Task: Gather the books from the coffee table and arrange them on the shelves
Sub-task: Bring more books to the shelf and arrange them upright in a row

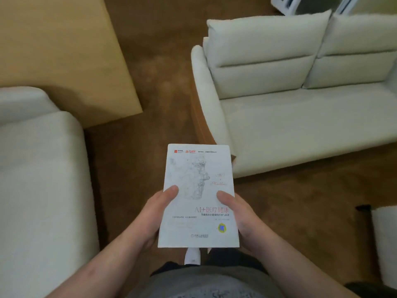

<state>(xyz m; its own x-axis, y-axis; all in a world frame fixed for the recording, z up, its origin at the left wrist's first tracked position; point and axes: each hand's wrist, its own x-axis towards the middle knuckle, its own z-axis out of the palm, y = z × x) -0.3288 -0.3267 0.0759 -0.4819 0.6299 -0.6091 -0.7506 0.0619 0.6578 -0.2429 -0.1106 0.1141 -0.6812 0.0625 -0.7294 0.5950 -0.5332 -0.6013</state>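
A white paperback book [198, 168] with a grey face drawing and red lettering on its cover is held flat in front of me, cover up, above the brown carpet. My left hand [153, 214] grips its lower left edge with the thumb on the cover. My right hand [238, 214] grips the lower right edge the same way. No shelves and no other books are in view. A light wooden table [64, 50] fills the upper left, its visible top bare.
A cream sofa [300, 108] stands to the right and ahead. A cream armchair [38, 179] is close on my left. Another cream seat [386, 244] shows at the right edge. Brown carpet [159, 82] runs between sofa and table. My white shoe [192, 255] shows below the book.
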